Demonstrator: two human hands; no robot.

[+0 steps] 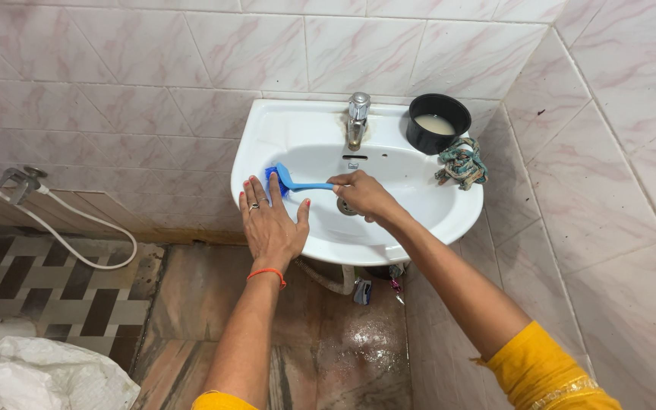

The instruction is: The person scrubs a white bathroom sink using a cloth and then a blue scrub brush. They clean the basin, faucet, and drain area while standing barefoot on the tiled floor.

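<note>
Gripping blue brush [298, 182] handle in my right hand [362, 193], long axis pointing left, bristles beside my left hand [271, 224], spread flat on white sink [449, 216] rim.

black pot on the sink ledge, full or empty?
Partly full. The black pot stands upright on the sink rim beside the tap, and pale cloudy liquid covers its bottom, well below the rim.

Blue brush [291, 182] in a white sink [427, 220]; black bowl [438, 121] — pink-veined marbled wall tiles [153, 68].
</note>
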